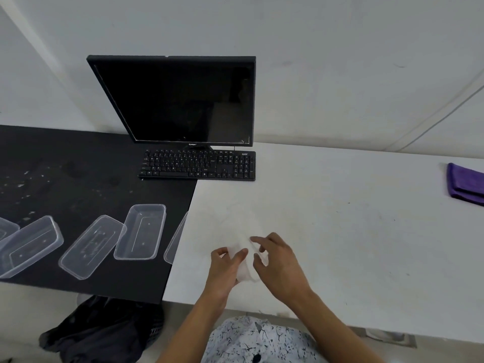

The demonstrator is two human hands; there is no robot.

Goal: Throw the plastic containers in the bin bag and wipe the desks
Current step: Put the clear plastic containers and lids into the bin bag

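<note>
While your left hand (226,268) curls round a white tissue (242,271) over the white desk (340,231), your right hand (280,263) sits just beside it at three o'clock. Its fingers are spread and loosely bent at the tissue's edge; whether they pinch it cannot be told. At nine o'clock from your hands, clear containers (140,231) lie on the black desk (78,166), one partly hidden by the white desk's edge. A black bin bag (102,328) slumps on the floor at seven o'clock. Monitor (180,100) and keyboard (199,165) stand at twelve, a folded purple cloth (466,184) at two.
</note>
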